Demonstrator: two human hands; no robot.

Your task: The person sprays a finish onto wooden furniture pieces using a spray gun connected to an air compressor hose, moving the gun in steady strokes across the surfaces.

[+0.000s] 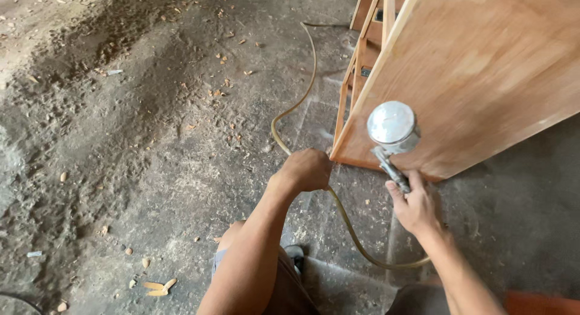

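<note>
Low against the wooden cabinet (483, 73), my right hand (417, 209) is closed around a spray gun (393, 139), its metal cup up near the panel. My left hand (308, 168) is fisted on the yellowish hose (350, 230) trailing across the dusty floor (151, 139).

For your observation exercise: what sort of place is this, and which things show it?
Probably a woodworking or furniture-finishing workshop: a bare wooden cabinet, a spray gun in the right hand with its hose, and a rough concrete floor.
</note>
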